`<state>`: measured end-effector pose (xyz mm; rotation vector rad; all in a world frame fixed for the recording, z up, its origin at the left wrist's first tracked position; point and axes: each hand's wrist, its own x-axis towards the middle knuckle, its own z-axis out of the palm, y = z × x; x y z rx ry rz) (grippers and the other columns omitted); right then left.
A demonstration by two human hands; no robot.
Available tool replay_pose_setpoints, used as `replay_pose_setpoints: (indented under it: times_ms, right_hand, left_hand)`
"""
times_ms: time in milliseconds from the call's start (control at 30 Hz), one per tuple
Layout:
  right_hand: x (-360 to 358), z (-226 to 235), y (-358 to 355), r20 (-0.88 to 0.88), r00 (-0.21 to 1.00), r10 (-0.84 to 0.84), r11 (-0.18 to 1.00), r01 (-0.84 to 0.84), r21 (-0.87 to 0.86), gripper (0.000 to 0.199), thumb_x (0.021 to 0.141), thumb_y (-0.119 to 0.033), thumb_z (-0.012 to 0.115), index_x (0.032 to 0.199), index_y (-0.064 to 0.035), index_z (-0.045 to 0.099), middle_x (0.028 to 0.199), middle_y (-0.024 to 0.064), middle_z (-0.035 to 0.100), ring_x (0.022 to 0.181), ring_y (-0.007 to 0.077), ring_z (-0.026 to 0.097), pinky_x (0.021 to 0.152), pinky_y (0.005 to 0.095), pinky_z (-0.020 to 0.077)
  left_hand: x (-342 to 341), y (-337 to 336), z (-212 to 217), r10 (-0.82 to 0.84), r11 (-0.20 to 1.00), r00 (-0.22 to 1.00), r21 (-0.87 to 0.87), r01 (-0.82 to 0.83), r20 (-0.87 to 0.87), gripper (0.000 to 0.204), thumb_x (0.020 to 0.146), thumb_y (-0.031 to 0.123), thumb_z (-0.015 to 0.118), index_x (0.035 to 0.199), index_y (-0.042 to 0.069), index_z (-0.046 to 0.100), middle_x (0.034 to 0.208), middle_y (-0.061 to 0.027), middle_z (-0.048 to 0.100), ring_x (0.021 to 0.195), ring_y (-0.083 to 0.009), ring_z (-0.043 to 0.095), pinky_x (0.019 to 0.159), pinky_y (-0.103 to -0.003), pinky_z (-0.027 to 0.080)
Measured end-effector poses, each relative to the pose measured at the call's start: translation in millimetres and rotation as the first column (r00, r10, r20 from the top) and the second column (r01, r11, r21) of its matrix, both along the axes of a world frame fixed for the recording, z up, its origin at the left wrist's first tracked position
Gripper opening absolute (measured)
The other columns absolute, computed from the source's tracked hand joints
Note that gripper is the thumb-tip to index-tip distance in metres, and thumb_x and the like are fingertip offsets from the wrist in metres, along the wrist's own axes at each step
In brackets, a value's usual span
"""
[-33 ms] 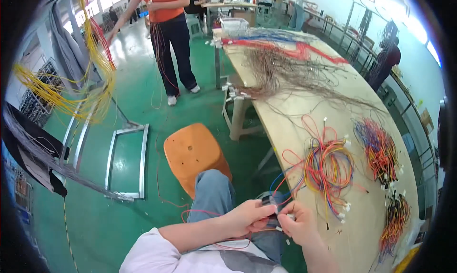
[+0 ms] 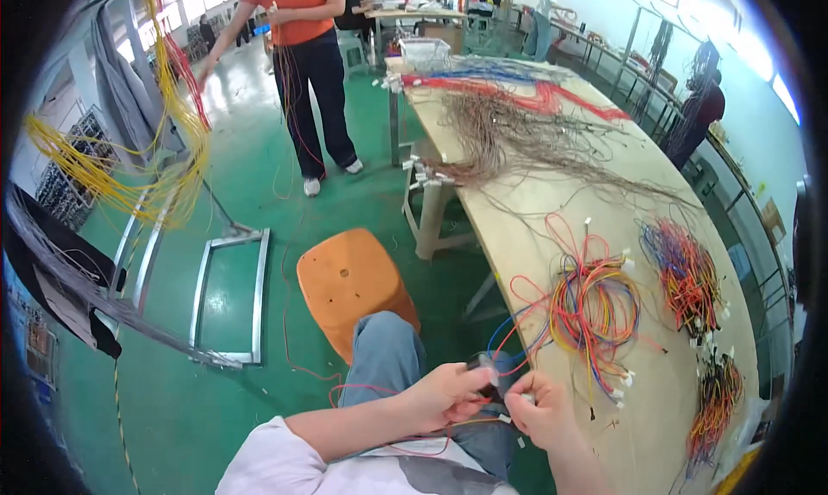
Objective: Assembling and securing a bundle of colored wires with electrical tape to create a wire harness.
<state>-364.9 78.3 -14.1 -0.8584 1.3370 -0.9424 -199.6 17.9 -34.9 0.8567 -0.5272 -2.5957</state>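
Observation:
Over my lap, my left hand (image 2: 450, 395) is closed round a small dark object (image 2: 486, 376) with a shiny part; motion blur hides its exact kind. Close by on its right, my right hand (image 2: 542, 407) has thumb and fingers pinched together, and what they hold is too small to make out. Red and blue wires (image 2: 509, 344) run from beside the hands to a coiled bundle of red, yellow and blue wires (image 2: 595, 310) on the table. A thin red wire (image 2: 371, 386) loops past my left wrist. Below the fingers lies a small white connector (image 2: 504, 418).
The wooden table (image 2: 535, 219) curves along my right, bearing brown wires (image 2: 500, 133) and two multicoloured wire bundles (image 2: 690, 275). An orange stool (image 2: 345, 271) stands before my knee. Yellow wires (image 2: 112, 180) hang from a metal rack at left. A person in orange (image 2: 302, 21) stands beyond, holding wires.
The dark object in my left hand has tilted and shifted slightly left, and the gap between it and my right fingers has widened a little.

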Motion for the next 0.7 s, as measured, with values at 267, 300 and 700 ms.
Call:
replay_pose_setpoints:
  times_ms: [267, 300, 700]
  right_hand:
    - [-6, 18, -7, 0.186, 0.976, -0.113, 0.987, 0.090, 0.132, 0.009, 0.073, -0.002, 0.057, 0.074, -0.0011, 0.048, 0.051, 0.0011, 0.047, 0.037, 0.0049, 0.040, 0.032, 0.0180, 0.0266]
    - [-5, 18, -8, 0.216, 0.965, -0.149, 0.986, 0.128, 0.108, 0.009, 0.073, -0.001, 0.057, 0.075, -0.0014, 0.048, 0.052, 0.0012, 0.047, 0.037, 0.0051, 0.040, 0.031, 0.0184, 0.0270]
    - [21, -17, -1, -0.210, 0.918, -0.336, 0.854, 0.203, -0.480, 0.014, 0.067, 0.002, 0.061, 0.074, -0.0040, 0.051, 0.067, 0.0007, 0.053, 0.060, 0.0063, 0.049, 0.054, 0.0211, 0.0402]
  left_hand:
    - [-7, 13, -8, 0.092, 0.787, 0.996, -0.614, -0.067, 0.009, 0.017, 0.076, 0.005, 0.058, 0.090, 0.004, 0.048, 0.075, 0.0018, 0.045, 0.064, -0.0034, 0.045, 0.056, -0.018, 0.039]
    - [-10, 14, -11, 0.091, 0.731, 0.995, -0.682, -0.031, 0.052, 0.015, 0.076, 0.006, 0.059, 0.088, 0.004, 0.049, 0.072, 0.0023, 0.044, 0.063, -0.0029, 0.044, 0.056, -0.017, 0.038]
    - [-15, 15, -12, 0.074, 0.544, 0.965, -0.821, 0.174, 0.253, 0.056, 0.072, 0.011, 0.064, 0.117, 0.006, 0.032, 0.069, -0.0037, 0.048, 0.057, -0.0107, 0.046, 0.054, -0.025, 0.038]
